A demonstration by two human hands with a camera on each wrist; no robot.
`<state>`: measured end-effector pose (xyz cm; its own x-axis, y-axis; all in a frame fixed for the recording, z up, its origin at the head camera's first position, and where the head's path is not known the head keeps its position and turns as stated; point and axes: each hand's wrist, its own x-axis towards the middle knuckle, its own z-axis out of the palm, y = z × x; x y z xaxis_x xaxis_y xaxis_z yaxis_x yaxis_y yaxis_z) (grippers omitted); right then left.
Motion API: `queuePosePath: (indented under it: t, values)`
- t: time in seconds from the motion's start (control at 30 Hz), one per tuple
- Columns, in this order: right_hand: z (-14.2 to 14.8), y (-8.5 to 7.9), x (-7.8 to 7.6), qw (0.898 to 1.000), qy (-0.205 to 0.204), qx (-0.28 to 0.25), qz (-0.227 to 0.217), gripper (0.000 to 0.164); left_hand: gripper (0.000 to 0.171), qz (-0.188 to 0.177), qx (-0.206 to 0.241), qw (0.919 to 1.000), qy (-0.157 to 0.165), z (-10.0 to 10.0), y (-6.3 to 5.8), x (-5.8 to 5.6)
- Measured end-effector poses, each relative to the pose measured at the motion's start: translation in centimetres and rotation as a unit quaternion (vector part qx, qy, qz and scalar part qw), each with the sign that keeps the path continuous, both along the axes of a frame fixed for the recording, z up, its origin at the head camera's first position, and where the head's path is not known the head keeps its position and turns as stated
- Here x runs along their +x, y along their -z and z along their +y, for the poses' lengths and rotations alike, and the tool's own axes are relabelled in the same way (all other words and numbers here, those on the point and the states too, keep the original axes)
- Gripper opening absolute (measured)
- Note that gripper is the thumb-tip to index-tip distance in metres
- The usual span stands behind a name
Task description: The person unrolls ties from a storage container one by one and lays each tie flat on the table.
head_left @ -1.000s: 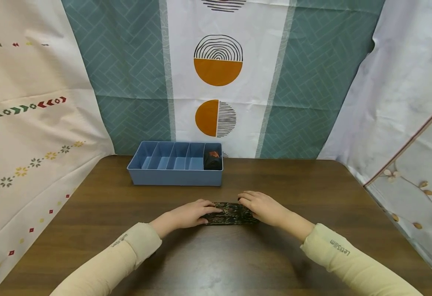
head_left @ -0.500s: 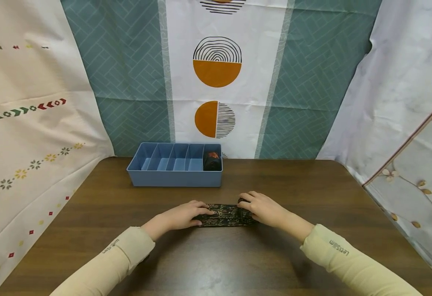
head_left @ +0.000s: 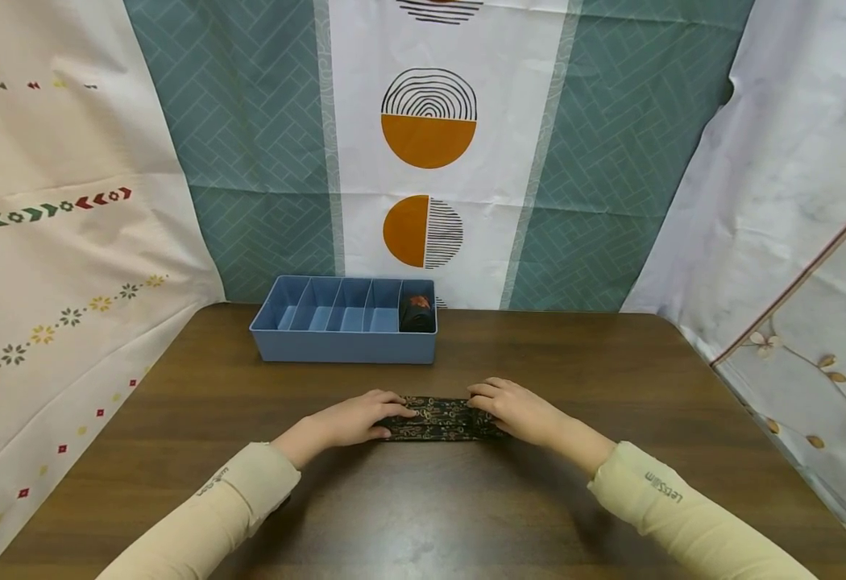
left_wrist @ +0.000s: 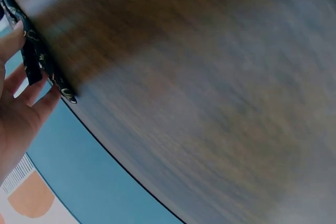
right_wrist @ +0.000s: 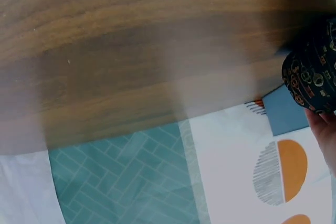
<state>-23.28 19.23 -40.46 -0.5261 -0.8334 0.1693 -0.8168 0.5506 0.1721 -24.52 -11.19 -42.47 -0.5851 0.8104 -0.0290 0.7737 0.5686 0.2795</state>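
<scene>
While the dark patterned cloth (head_left: 439, 412) lies between the hands (head_left: 358, 419) (head_left: 516, 411), each apparently pinches an end.

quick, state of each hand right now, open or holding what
Left hand: closed, holding the flat end of the dark patterned cloth.
Right hand: closed, holding that cloth's rolled end.

At the right edge there is a dark cloth (right_wrist: 311, 80) with small gold and orange figures, its end rounded. Fingers of the right hand (right_wrist: 326, 136) touch it. Near it shows a part of the blue box (right_wrist: 287, 111), between the wooden table (right_wrist: 131, 51) and the printed curtain (right_wrist: 126, 174).
</scene>
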Motion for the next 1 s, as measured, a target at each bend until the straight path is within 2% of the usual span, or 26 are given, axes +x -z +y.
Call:
queuePosePath:
  t: [0.23,0.4,0.57,0.73,1.0]
  values:
    - [0.0,0.4,0.1,1.0,0.006,-0.007,-0.004,0.042,0.047,0.004,-0.003,1.0,-0.001,0.1,-0.1,0.0]
    - [0.1,0.7,0.2,1.0,-0.001,0.002,0.01,0.043,0.047,0.01,-0.033,0.9994,-0.007,0.7,-0.5,0.3]
    - [0.5,0.9,0.2,1.0,-0.013,0.008,0.025,0.047,0.043,0.025,-0.054,0.9982,-0.002,1.9,-0.9,0.4]
    - [0.5,0.7,-0.1,0.999,-0.01,0.022,0.022,0.05,0.042,0.037,-0.058,0.9976,0.008,3.4,-1.5,0.3]
    - [0.2,0.5,-0.3,0.999,-0.01,0.03,0.012,0.046,0.044,0.055,-0.088,0.9944,0.02,5.6,-1.8,-0.2]
